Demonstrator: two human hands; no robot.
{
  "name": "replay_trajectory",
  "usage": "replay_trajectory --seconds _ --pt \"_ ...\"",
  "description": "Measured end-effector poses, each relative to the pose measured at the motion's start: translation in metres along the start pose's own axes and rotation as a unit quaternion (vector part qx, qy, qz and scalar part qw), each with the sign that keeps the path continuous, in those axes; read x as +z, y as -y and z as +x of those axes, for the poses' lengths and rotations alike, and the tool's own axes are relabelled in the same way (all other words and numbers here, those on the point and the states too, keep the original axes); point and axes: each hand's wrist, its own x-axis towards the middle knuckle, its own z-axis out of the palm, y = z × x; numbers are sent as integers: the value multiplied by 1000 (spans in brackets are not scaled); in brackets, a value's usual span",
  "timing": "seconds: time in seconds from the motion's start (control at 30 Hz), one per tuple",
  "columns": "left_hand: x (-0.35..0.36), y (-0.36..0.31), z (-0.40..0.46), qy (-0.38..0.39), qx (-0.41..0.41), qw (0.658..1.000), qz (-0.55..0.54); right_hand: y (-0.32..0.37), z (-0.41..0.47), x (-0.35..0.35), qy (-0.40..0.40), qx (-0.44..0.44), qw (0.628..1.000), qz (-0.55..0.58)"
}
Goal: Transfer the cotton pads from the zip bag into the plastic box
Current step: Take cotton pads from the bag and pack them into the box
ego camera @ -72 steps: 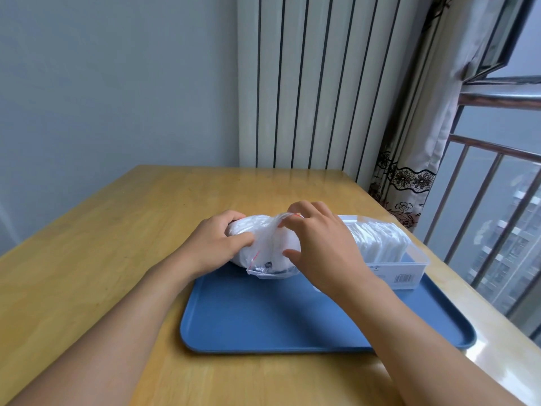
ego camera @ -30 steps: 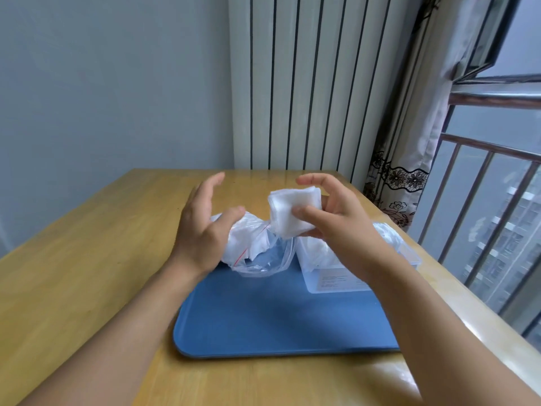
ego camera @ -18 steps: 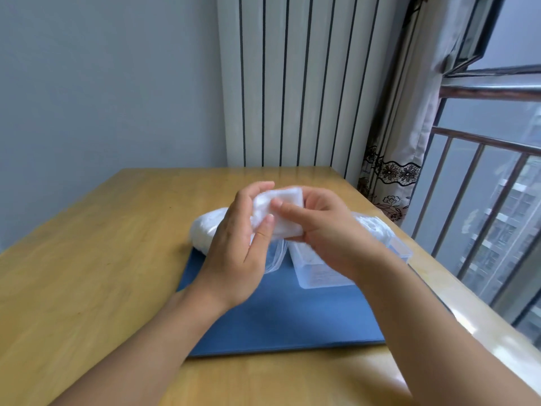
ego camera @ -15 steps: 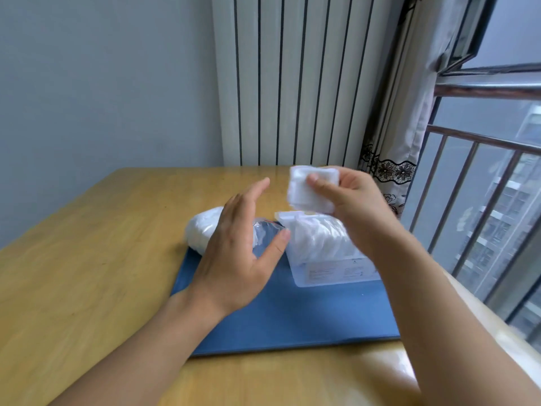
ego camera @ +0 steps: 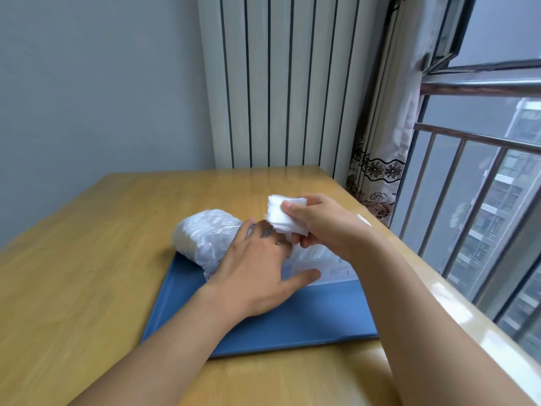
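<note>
Holding: right hand (ego camera: 325, 227) pinches cotton pads (ego camera: 282, 216) above plastic box (ego camera: 322, 266)
Left hand (ego camera: 254, 276): fingers spread loose, hiding box's near-left part
Zip bag (ego camera: 205, 237): on blue tray (ego camera: 292, 320), worktop (ego camera: 87, 273)

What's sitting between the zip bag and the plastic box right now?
In the head view, the left hand fills that stretch: open, fingers spread over the blue tray, between the zip bag and the plastic box.
</note>
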Motion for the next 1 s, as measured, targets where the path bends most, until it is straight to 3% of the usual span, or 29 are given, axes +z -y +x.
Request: replay_trajectory --seconds 0.23,0.53,0.7,0.8,0.9,1.0 --pt "-2 -3 0 -7 -19 997 -69 -1 1 2 20 44 998 -38" --pt "8 3 0 -1 5 999 -41 -7 7 1 -66 86 952 -287" --pt "9 2 0 -40 43 991 -117 -6 5 9 -111 90 927 -346" --pt "9 1 -1 -41 68 986 -147 -3 5 12 -87 89 921 -370" --pt "8 3 -2 -50 81 988 -119 0 1 9 -31 108 943 -315" --pt "7 0 -2 -41 86 991 -96 -3 3 15 -40 101 907 -408"
